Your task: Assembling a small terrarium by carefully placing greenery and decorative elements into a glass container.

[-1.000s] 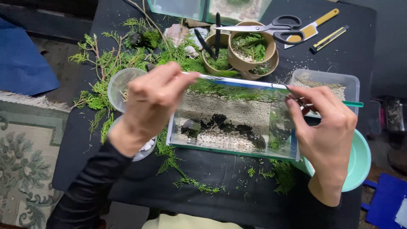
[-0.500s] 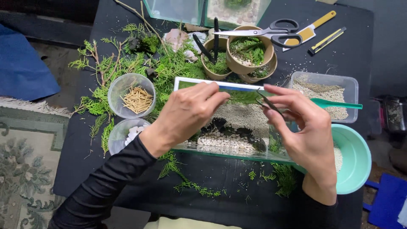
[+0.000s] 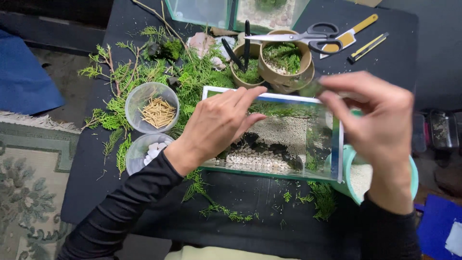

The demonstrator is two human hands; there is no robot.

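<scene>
You are dressing the glass tank [image 3: 269, 132]: left hand [image 3: 219, 125] rests spread inside, right hand [image 3: 380, 123] pinches something blurred; lower it in gently.

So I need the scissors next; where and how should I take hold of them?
Probably by the black loop handles, coming from the right: the scissors lie flat across the tan bowl, handles overhanging its right rim, closed blades pointing left. Neither left hand nor right hand is near.
</scene>
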